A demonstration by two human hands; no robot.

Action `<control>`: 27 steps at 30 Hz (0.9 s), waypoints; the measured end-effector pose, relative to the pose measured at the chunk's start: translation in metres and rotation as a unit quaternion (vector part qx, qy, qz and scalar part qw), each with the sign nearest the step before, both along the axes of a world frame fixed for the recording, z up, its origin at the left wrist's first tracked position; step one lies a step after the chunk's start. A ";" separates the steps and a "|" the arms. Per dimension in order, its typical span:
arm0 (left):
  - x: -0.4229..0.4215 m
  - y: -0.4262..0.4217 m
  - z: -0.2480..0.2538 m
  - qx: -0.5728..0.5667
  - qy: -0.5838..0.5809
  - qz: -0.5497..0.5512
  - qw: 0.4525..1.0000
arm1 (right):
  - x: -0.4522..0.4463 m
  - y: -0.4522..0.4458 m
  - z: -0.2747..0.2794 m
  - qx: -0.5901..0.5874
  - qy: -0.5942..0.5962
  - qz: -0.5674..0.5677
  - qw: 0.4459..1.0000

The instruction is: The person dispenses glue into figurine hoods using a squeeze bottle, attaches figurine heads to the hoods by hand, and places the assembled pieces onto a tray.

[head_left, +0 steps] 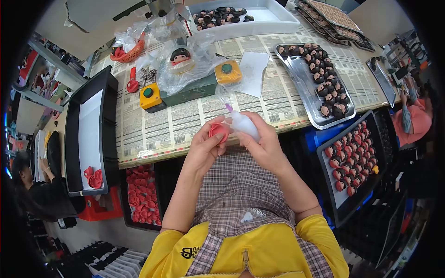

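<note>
My left hand [207, 141] is closed on a small red cup-shaped part [219, 131], its hollow side facing me. A white squeeze bottle [244, 124] with a purple nozzle tip [228, 107] is gripped in my right hand [263, 144], close beside the red part. The nozzle points up and away from me. Both hands are in front of my checked apron at the table's near edge. Beyond them, a doll head [180, 57] with black hair and a red lower rim sits in a plastic-covered press fixture [188, 90].
Yellow boxes with green buttons [149, 95] [227, 70] flank the fixture. A metal tray [320, 121] holds black-haired heads at right; a black tray [340, 204] of red-and-black heads stands below it. At left are a black tray [74, 139] and a bin of red parts [141, 194]. Other people work at both sides.
</note>
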State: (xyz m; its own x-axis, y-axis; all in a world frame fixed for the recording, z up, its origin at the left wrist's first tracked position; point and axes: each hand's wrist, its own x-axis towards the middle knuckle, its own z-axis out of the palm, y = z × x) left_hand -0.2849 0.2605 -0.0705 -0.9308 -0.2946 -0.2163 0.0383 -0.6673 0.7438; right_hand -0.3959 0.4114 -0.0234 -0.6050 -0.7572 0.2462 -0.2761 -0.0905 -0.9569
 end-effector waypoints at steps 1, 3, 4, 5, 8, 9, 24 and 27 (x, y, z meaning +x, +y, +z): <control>0.001 0.000 0.004 0.007 -0.004 0.015 1.000 | -0.001 0.004 0.004 -0.004 0.029 -0.012 1.000; 0.003 -0.003 0.010 0.043 0.021 0.028 0.998 | -0.005 0.013 0.017 0.012 0.124 -0.029 0.992; 0.004 -0.006 0.011 0.060 0.034 0.034 0.997 | -0.006 0.016 0.022 0.027 0.148 -0.029 0.988; 0.005 -0.010 0.008 0.086 0.043 0.034 0.995 | -0.006 0.019 0.026 0.042 0.171 -0.029 0.984; 0.005 -0.013 0.013 0.106 0.053 0.037 0.992 | -0.008 0.025 0.031 0.082 0.241 -0.026 0.967; 0.005 -0.014 0.010 0.101 0.053 0.048 0.992 | -0.008 0.026 0.033 0.088 0.271 -0.030 0.958; 0.013 -0.020 0.002 0.072 0.076 0.062 0.993 | 0.006 0.029 0.049 0.159 0.397 -0.027 0.903; 0.014 -0.021 0.005 0.112 0.085 0.059 0.988 | 0.007 0.029 0.052 0.163 0.407 -0.028 0.898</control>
State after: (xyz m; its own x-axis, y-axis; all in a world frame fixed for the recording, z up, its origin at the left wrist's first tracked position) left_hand -0.2711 0.2393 -0.0659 -0.9214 -0.3657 -0.1317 0.2377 -0.7983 0.5534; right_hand -0.3887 0.4407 0.0290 -0.3642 -0.8435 0.3948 -0.8917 0.1934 -0.4094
